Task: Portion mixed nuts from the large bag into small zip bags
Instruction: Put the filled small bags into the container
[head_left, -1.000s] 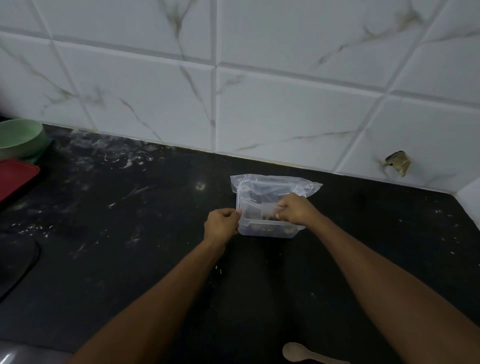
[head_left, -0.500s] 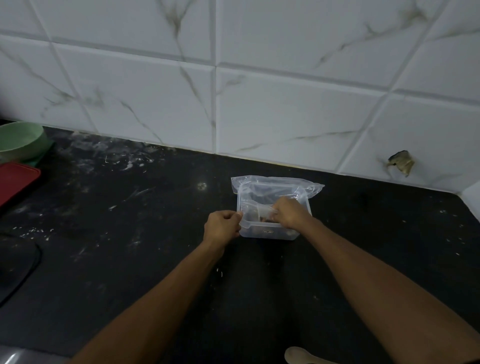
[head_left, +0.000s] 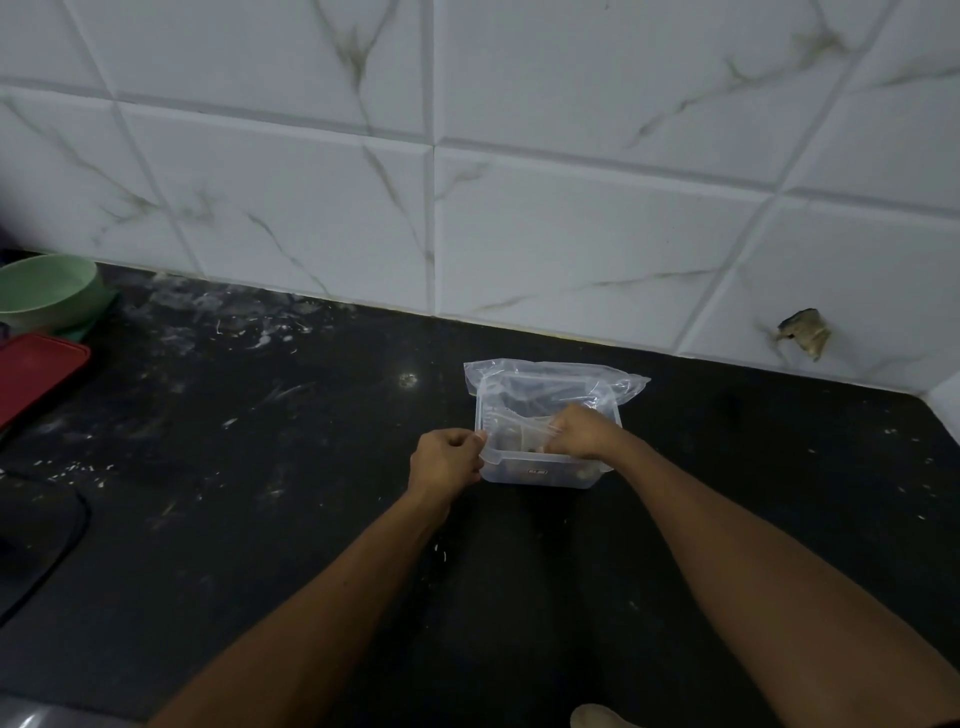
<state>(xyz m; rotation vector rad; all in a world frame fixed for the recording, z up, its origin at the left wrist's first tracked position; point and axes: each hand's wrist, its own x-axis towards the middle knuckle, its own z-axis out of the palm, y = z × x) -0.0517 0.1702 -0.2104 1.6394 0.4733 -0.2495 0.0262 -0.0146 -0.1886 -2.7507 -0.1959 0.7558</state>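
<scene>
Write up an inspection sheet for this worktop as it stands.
Surface: black counter, white smears and crumbs.
Job's things: clear tub with a plastic bag draped behind; contents unclear.
Clutter: green bowl, red lid at left; pale spoon at bottom edge.
Hands: left hand pinches a bag at the tub's left rim; right hand grips plastic inside the tub.
Cables: dark cord at left.
Surroundings: marbled wall tiles, one chipped.
</scene>
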